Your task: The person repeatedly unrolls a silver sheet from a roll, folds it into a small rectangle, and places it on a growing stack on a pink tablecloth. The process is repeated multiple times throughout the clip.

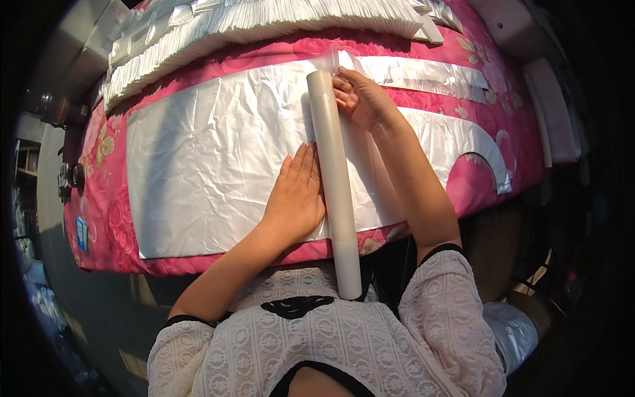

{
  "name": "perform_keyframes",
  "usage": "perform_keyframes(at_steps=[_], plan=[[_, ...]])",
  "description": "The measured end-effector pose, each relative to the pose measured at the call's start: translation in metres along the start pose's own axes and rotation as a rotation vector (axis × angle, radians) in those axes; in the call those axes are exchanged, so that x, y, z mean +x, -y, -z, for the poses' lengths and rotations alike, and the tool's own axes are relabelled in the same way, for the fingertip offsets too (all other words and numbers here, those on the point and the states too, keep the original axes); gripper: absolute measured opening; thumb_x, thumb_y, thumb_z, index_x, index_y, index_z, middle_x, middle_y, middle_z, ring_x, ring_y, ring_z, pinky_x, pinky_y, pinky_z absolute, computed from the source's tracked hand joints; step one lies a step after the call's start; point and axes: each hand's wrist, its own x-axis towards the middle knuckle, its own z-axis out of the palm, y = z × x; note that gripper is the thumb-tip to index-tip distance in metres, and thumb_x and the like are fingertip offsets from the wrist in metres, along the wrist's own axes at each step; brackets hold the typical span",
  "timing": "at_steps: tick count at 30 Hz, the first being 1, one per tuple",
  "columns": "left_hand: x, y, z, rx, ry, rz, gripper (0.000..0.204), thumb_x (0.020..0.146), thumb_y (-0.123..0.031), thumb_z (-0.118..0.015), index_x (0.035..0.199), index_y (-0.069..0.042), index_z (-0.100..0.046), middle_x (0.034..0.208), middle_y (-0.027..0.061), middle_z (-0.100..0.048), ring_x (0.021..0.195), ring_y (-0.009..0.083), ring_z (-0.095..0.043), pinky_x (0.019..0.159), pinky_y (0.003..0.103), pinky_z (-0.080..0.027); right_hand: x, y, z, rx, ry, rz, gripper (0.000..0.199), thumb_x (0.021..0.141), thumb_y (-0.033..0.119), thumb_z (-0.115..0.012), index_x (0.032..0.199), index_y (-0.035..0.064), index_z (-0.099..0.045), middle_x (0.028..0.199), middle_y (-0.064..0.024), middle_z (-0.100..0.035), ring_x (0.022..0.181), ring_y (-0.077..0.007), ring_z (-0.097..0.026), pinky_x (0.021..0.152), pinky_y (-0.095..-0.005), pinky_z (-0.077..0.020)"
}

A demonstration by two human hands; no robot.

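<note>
A long roll of translucent plastic film [334, 178] lies lengthwise over a crinkled white plastic sheet [205, 159], its near end jutting past the table edge toward my body. My left hand [295, 192] rests flat on the sheet, fingers stretched out, its edge against the roll's left side. At the far end of the roll, my right hand [360, 98] is loosely cupped with fingers apart, fingertips close to the roll's right side. Beside those fingertips a clear film edge [335, 58] stands up. Right of the roll, the white plastic has a curved cut-out and separate strips [436, 76].
The table wears a pink flowered cloth [116, 228]. A long row of folded white pieces [264, 25] lines the far side. Dark round objects [71, 175] sit at the left edge, near a small blue-and-white packet [81, 233]. A pale chair or box [552, 109] stands right.
</note>
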Motion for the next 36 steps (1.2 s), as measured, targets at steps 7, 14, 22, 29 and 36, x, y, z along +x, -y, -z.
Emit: perform_keyframes(at_steps=[7,14,22,29,36], plan=[[-0.002,0.0,0.002,0.025,0.055,0.019,0.065,0.08,-0.018,-0.046,0.134,0.011,-0.027,0.143,0.0234,-0.023,0.136,0.0332,-0.019,0.11,0.044,-0.015,0.007,0.083,0.077,0.692,-0.093,0.441,0.037,0.089,0.015,-0.044,0.12,-0.0049,-0.038,0.121,-0.0209,-0.047,0.111,-0.0347,-0.048,0.097,-0.0458,-0.0391],[-0.001,0.0,0.0,0.008,0.017,0.008,0.064,0.08,-0.018,-0.046,0.135,0.01,-0.027,0.143,0.0234,-0.024,0.135,0.0334,-0.02,0.11,0.044,-0.015,-0.027,0.213,0.182,0.452,-0.422,0.706,0.051,0.095,0.029,-0.025,0.128,-0.0102,-0.029,0.128,-0.0262,-0.041,0.117,-0.0379,-0.044,0.1,-0.0504,-0.0352],[-0.007,0.004,-0.005,0.055,-0.008,0.012,0.065,0.08,-0.018,-0.046,0.134,0.011,-0.027,0.142,0.0242,-0.026,0.135,0.0337,-0.021,0.11,0.044,-0.015,-0.067,0.188,0.024,0.029,-0.035,0.886,0.03,0.097,0.019,-0.031,0.117,0.0005,-0.042,0.12,-0.0201,-0.053,0.112,-0.0333,-0.051,0.098,-0.0453,-0.0381],[-0.009,0.008,-0.004,0.065,0.018,-0.006,0.064,0.086,-0.027,-0.041,0.134,0.013,-0.024,0.142,0.0244,-0.027,0.135,0.0332,-0.022,0.11,0.044,-0.015,-0.053,-0.039,-0.193,-0.523,0.481,0.743,0.036,0.092,0.017,-0.043,0.124,0.0016,-0.045,0.101,-0.0192,-0.061,0.095,-0.0324,-0.057,0.084,-0.0373,-0.0425],[0.001,0.006,-0.018,0.083,-0.033,-0.059,0.068,0.08,-0.024,-0.044,0.135,0.01,-0.026,0.143,0.0246,-0.023,0.136,0.0324,-0.018,0.111,0.044,-0.012,-0.04,-0.2,-0.253,-1.154,0.603,0.617,0.039,0.084,0.015,-0.047,0.117,-0.0048,-0.049,0.106,-0.0224,-0.059,0.102,-0.0407,-0.052,0.087,-0.0464,-0.0402]])
